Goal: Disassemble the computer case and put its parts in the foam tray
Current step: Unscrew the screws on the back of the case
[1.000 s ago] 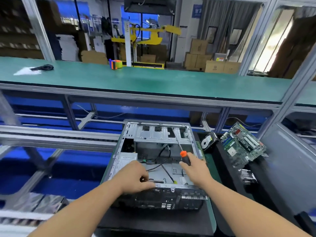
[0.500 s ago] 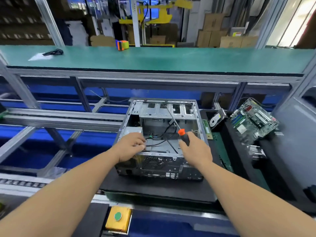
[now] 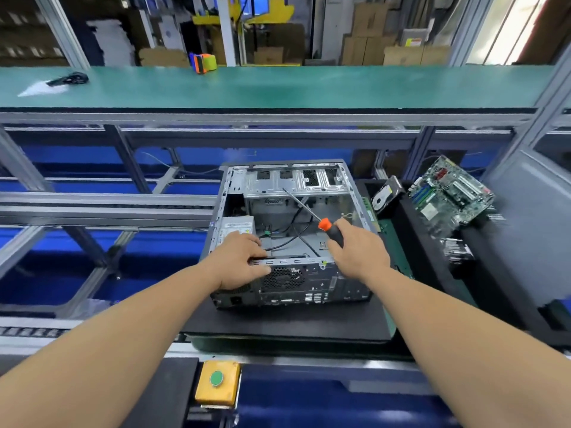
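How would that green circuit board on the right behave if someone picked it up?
The motherboard looks thin and flat, so probably light and fairly stiff. Its exposed slots and chips suggest it is fragile. It seems to lie tilted in the foam tray, so it might slide if nudged.

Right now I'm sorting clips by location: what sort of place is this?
Probably a factory teardown line: a long green bench, stacked cardboard boxes behind it, and an opened computer case beside a removed circuit board.
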